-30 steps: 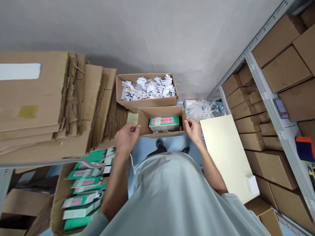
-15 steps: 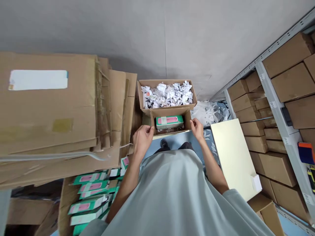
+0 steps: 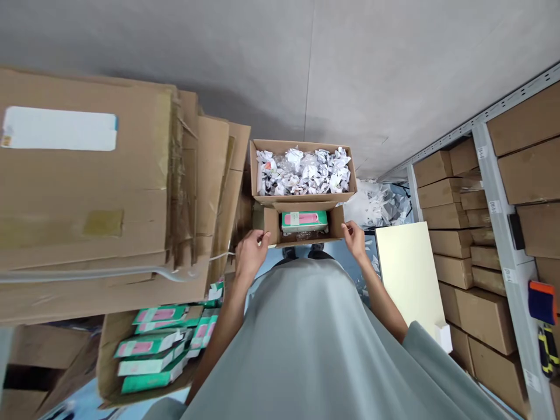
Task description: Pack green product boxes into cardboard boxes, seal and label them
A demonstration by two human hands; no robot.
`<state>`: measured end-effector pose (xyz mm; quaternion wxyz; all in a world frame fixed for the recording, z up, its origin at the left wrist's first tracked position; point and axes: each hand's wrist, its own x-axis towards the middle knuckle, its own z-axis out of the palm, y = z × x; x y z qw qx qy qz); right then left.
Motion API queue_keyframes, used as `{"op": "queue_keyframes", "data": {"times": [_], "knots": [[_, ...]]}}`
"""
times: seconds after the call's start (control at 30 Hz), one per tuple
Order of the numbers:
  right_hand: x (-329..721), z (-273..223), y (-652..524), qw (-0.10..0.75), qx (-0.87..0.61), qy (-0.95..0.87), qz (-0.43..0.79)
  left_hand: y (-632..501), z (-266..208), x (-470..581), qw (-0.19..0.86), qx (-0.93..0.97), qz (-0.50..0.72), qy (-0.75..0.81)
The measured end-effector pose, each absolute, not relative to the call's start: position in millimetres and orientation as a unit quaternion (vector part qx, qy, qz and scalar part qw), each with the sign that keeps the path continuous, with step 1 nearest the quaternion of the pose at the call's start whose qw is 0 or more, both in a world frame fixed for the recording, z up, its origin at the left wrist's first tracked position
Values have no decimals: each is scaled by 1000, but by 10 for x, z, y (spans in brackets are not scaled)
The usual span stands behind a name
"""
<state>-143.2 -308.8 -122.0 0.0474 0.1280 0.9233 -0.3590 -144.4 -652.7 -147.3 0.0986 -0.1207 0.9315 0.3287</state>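
A small open cardboard box [image 3: 272, 226] stands in front of me. Inside it lies a green and white carton [image 3: 305, 220] with a pink printed panel, above some clear plastic wrap [image 3: 304, 235]. My left hand [image 3: 252, 252] has thumb and fingers pinched at the box's left edge, near the front corner. On the opposite side, my right hand [image 3: 355, 240] is closed at the right edge in the same way. Both grips are partly hidden by the fingers. Directly behind stands a larger cardboard box [image 3: 306, 198] filled with crumpled white paper [image 3: 301, 169].
Flattened cardboard [image 3: 131, 192] is stacked at left, above a carton [image 3: 107, 350] of several green packages [image 3: 151, 344]. At right are a pale yellow board [image 3: 405, 268], white scraps [image 3: 380, 204] on the floor, and a metal shelf [image 3: 503, 221] full of brown boxes. A grey wall [image 3: 280, 70] rises behind.
The view has shifted slightly. My hands have moved a little outward at the box's sides, and its side walls now lean further out. The carton inside stays in place.
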Motion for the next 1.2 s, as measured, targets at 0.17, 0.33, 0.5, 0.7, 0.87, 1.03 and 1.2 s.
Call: {"op": "queue_keyframes", "data": {"times": [0.17,0.33,0.5,0.7,0.87,1.03,1.2], "knots": [[-1527,-1322,-3009,41,114,921,-370,-6597,-1551,-1527,88,-106,336,932],[-1657,-1323,-2992,41,106,906,-407,-6535,-1594,-1547,63,-115,326,936],[-1967,-1179,-2991,-16,59,915,-399,-6360,-1458,-1731,-70,-99,313,942],[-2679,-958,-3058,-25,-19,940,-339,-6177,-1402,-2279,-83,25,301,950],[-3187,-838,-3376,45,-66,963,-257,-6076,-1516,-2492,-63,28,260,963],[-3468,-848,-3772,116,-84,977,-160,-6079,-1562,-2463,-79,31,249,965],[-3591,-833,-3944,154,-80,979,-110,-6089,-1578,-2443,-90,35,260,961]]}}
